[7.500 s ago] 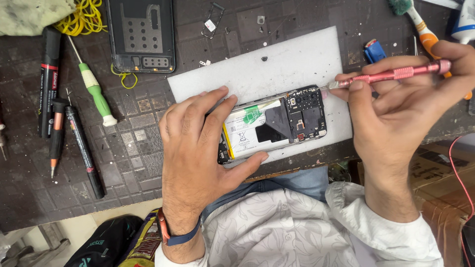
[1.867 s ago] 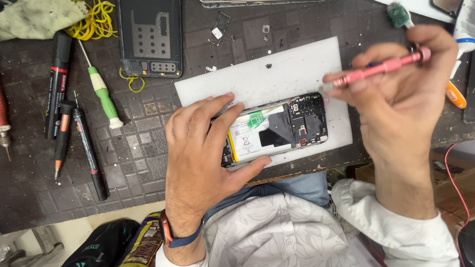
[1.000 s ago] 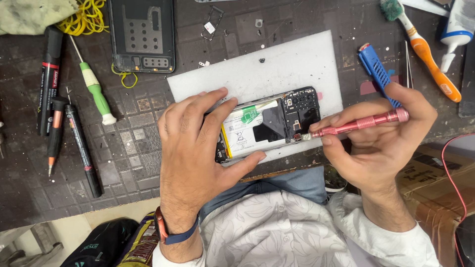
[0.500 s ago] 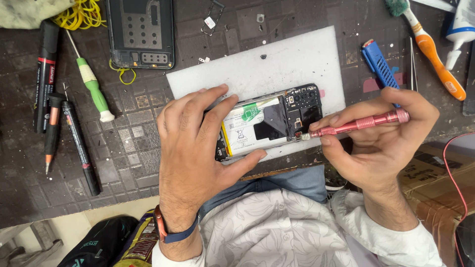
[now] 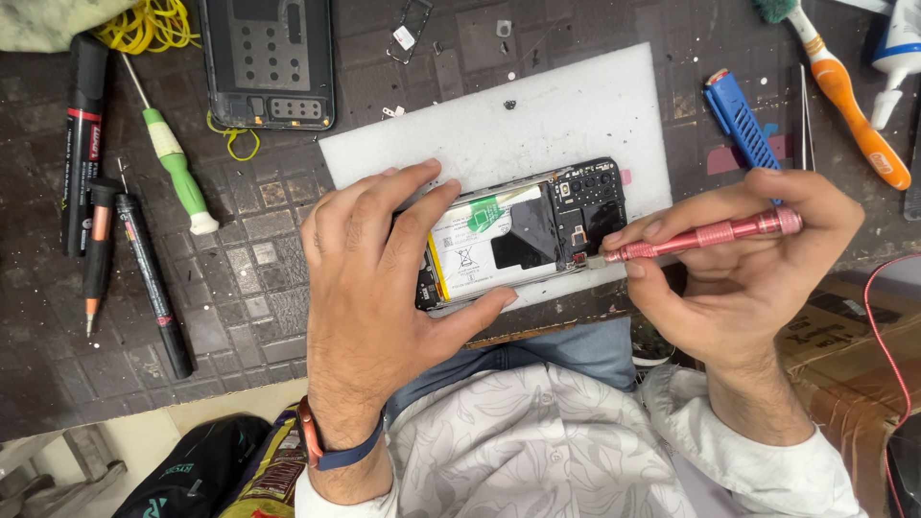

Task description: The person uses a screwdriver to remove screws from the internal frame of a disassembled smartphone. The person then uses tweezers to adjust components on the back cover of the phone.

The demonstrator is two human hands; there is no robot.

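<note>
- The white mat (image 5: 576, 105) lies on the dark workbench (image 5: 259, 307); the opened phone (image 5: 523, 235) rests on its near edge.
- The left hand (image 5: 384, 288) is clamped on the phone's left end; if it loosens, the phone may slide.
- The right hand (image 5: 743, 273) is closed around the pink screwdriver (image 5: 700, 237), tip at the phone's lower right corner; a slip could scratch the board.

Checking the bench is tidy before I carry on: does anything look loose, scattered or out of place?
Yes. Tiny loose parts lie scattered on the dark mat above the white pad, and the pad is speckled with dark debris. The opened phone sits slanted, near the table edge.
</note>
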